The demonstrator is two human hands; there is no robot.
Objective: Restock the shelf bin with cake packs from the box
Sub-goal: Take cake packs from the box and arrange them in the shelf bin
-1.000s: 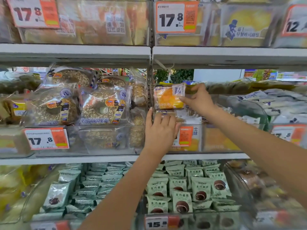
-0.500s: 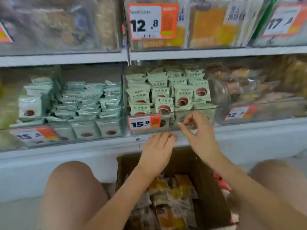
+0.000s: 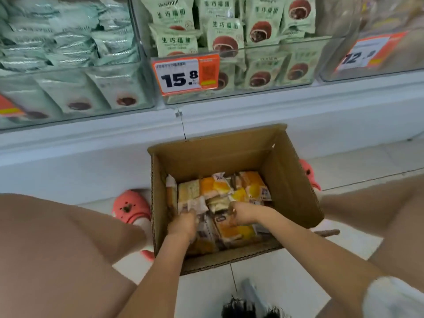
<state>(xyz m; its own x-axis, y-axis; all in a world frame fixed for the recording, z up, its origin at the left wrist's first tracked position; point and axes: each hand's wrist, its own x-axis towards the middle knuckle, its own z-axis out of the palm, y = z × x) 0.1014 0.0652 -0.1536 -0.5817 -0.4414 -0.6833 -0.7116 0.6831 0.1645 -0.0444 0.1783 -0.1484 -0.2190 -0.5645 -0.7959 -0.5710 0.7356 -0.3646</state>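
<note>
An open cardboard box [image 3: 289, 171] stands on the floor between my knees. Several orange and yellow cake packs [image 3: 220, 189] lie jumbled inside it. My left hand [image 3: 183, 222] is down in the box, its fingers curled round a pale cake pack [image 3: 195, 205] at the left side. My right hand [image 3: 243, 213] is beside it in the box, fingers curled onto an orange cake pack [image 3: 231, 230]. The shelf bin that takes these packs is out of view above.
Clear shelf bins [image 3: 229, 53] of green wrapped cakes sit right above the box, with an orange 15.8 price tag [image 3: 185, 74]. My pink clogs [image 3: 130, 206] flank the box on the white tile floor. A dark object [image 3: 243, 308] lies at the bottom edge.
My view dropped from the upper shelf to the floor. Both hands left the orange pack in the upper bin, came down past the lower shelf, and now reach into the box onto packs.
</note>
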